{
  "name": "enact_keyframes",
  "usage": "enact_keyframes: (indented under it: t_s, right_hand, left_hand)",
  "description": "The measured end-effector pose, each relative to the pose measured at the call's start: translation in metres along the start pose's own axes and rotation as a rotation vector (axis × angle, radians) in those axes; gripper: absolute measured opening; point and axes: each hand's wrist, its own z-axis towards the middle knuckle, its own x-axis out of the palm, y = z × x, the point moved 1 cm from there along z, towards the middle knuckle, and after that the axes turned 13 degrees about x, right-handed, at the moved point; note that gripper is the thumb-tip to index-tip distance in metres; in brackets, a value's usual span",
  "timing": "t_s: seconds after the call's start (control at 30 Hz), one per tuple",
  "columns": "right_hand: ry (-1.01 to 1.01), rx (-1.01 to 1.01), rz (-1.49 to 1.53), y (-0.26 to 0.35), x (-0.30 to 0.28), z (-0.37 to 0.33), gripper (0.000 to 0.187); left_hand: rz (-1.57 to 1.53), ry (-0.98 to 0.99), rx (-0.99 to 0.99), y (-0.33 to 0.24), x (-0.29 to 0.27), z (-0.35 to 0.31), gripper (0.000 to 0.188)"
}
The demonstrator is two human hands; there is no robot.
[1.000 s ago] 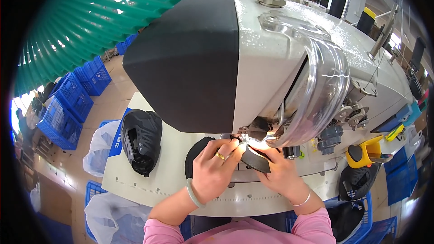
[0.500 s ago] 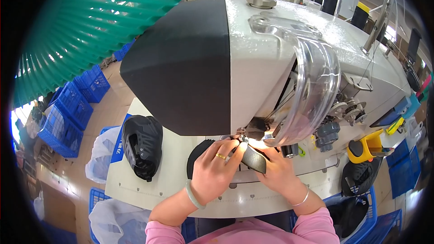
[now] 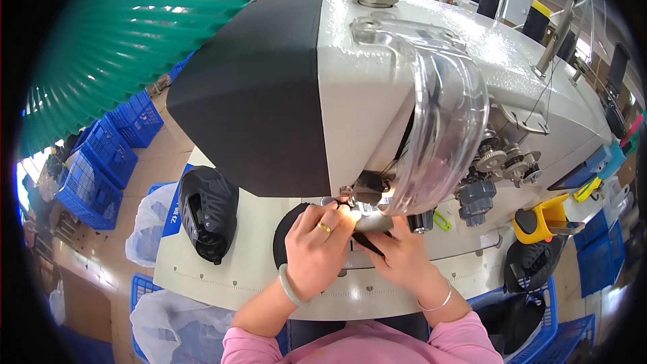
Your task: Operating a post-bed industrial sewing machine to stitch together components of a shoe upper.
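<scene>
Clamping grey piece [image 3: 371,222] from both ends, left hand [image 3: 317,246] and right hand [image 3: 403,256] likely steadied it at machine [image 3: 360,104]; shoe [image 3: 210,212] lay near left edge of tabletop [image 3: 253,263].

machine cover [image 3: 253,94]: matt plastic | guard [image 3: 450,121]: glossy plastic | held piece [image 3: 375,222]: perhaps cloth, glare-blurred

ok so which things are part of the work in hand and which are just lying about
In use:
dark shoe piece, held by left hand and right hand
sewing machine

Apparently just lying about:
black shoe on the table, left side
yellow holder
blue crates
</scene>
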Motion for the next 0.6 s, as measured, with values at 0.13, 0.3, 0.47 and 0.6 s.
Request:
enact_keyframes:
  t_s: [0.13, 0.3, 0.47, 0.6]
  right_hand:
    - [0.025, 0.036, -0.093, -0.005, 0.0, -0.012, 0.026]
    - [-0.077, -0.015, -0.129, -0.001, -0.001, -0.008, 0.028]
    - [-0.08, -0.05, -0.161, -0.005, 0.0, -0.01, 0.032]
    - [-0.123, -0.056, -0.164, 0.001, 0.001, -0.007, 0.037]
  left_hand:
    - [-0.025, 0.062, 0.082, 0.005, -0.008, -0.005, 0.037]
    - [-0.057, 0.102, 0.065, 0.005, -0.011, -0.001, 0.037]
    - [-0.074, 0.119, 0.071, 0.006, -0.013, 0.002, 0.035]
    - [-0.078, 0.158, 0.074, 0.01, -0.013, 0.003, 0.036]
